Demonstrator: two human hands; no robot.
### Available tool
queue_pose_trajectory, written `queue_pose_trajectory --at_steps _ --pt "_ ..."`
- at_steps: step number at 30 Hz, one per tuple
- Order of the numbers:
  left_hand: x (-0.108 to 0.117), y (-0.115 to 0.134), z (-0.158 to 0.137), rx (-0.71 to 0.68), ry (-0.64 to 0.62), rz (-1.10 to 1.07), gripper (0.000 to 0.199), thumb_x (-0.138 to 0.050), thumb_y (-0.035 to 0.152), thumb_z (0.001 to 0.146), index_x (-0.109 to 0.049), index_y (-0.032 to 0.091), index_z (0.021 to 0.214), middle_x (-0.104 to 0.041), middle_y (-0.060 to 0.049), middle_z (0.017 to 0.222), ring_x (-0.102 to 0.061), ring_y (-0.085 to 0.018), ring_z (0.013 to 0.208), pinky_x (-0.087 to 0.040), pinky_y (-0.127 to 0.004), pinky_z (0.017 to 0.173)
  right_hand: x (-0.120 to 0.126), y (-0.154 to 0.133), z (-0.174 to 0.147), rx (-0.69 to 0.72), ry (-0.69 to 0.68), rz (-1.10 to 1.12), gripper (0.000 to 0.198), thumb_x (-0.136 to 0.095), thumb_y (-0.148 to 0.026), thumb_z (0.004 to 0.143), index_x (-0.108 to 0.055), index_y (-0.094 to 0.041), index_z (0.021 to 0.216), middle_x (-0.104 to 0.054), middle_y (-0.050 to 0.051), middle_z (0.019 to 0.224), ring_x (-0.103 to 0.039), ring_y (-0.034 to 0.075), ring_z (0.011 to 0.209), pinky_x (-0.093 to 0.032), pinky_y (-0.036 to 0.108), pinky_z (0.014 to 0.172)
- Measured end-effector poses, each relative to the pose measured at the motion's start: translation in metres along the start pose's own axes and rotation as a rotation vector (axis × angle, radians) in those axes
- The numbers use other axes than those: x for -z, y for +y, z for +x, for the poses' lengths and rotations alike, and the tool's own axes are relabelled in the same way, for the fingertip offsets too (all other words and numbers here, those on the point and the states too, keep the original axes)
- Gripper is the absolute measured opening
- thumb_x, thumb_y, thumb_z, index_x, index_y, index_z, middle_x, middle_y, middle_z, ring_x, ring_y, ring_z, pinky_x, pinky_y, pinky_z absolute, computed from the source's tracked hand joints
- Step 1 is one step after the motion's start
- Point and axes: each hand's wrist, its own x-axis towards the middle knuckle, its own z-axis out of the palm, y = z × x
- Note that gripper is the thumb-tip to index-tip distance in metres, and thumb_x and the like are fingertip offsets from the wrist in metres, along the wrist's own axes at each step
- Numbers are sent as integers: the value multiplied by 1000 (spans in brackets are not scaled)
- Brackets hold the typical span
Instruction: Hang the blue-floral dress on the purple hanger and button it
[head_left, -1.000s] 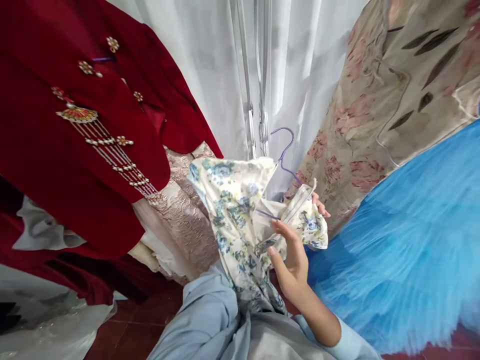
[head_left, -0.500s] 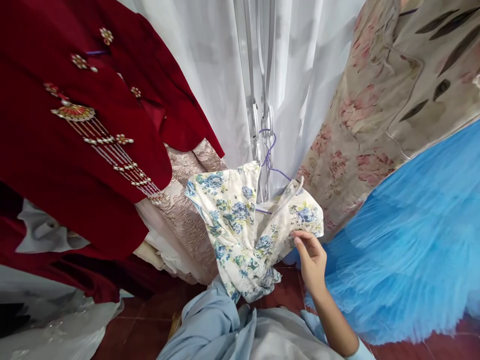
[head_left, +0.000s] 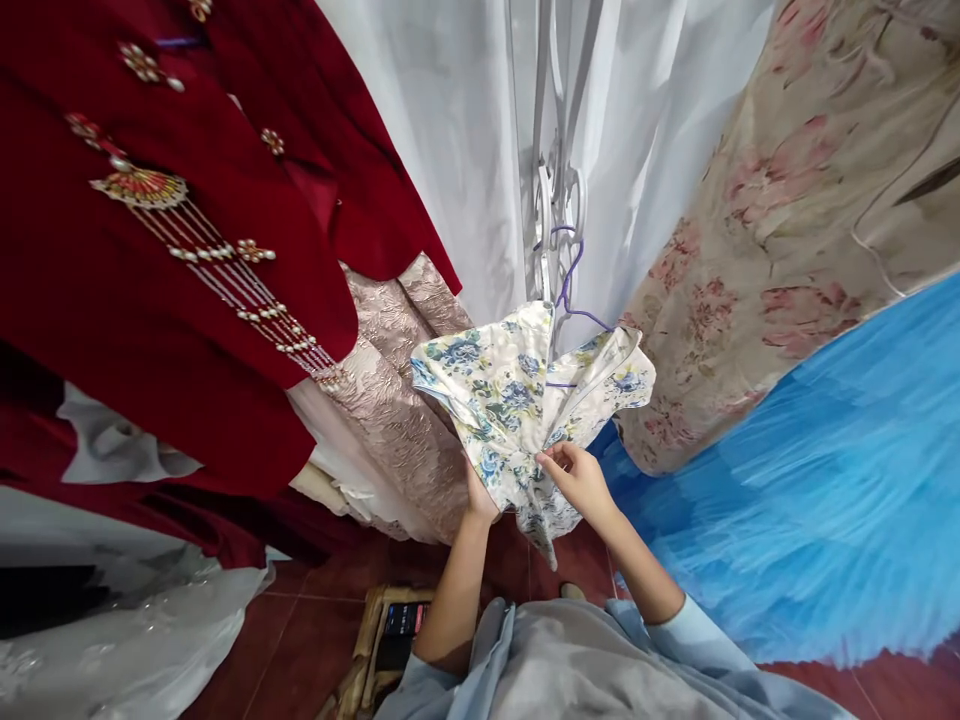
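A white top with blue flowers [head_left: 517,392] hangs open-necked from a purple hanger [head_left: 574,268], its lower part bunched up. My left hand [head_left: 481,497] grips the left side of the top near the waist; its fingers are partly hidden behind the fabric. With thumb and fingertips together, my right hand [head_left: 583,484] pinches the cloth at the front, just below the V of the neckline. The bottom of the top hangs in folds between my two forearms.
White hooks [head_left: 559,190] hold the hanger before a white curtain [head_left: 442,110]. A beaded red velvet garment [head_left: 247,220] and pink brocade [head_left: 405,400] hang left; a beige floral dress [head_left: 720,240] and blue tulle [head_left: 810,480] right. A phone [head_left: 406,619] lies on a wooden stool [head_left: 369,640].
My right hand has moved from the right sleeve edge down and left to the front of the top. My left hand has come into view at its left side. The view has shifted.
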Motion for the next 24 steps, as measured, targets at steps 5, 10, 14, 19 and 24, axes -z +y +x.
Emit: queue_pose_trajectory --at_steps 5,10,14,19,24 --pt "3 -13 -7 -117 126 154 75 -81 68 66 -65 21 123 -68 -15 130 -56 -38 134 -42 -53 118 -6 -5 5 -3 -36 -108 37 -60 -54 88 -60 -21 70 -63 3 61 -57 19 58 -36 29 58" --pt "2 -7 -3 -308 487 415 58 -68 56 84 -53 20 126 -62 -18 134 -59 -34 129 -46 -50 113 -2 4 -5 -51 -104 32 47 -61 -62 86 -60 -20 67 -59 2 56 -51 16 52 -34 27 51" --pt "-7 -16 -14 -732 665 728 50 -61 44 93 -42 21 134 -49 -21 142 -48 -31 138 -40 -49 117 3 9 -14 -95 -76 166 49 -64 -65 84 -64 -18 71 -60 2 56 -49 15 51 -36 26 49" --pt "-33 -27 -18 -818 171 863 15 -55 21 98 -61 21 111 -69 -8 102 -66 -22 100 -53 -37 92 12 6 -14 -98 -45 231 47 -68 -62 81 -66 -16 75 -63 3 59 -51 14 51 -37 25 49" --pt "-44 -23 -8 -734 -1 878 16 -56 17 94 -62 20 109 -70 -8 102 -67 -21 99 -53 -34 90 29 2 -11 -112 -86 263 40 -69 -54 79 -62 -17 65 -58 1 53 -46 12 48 -32 24 47"
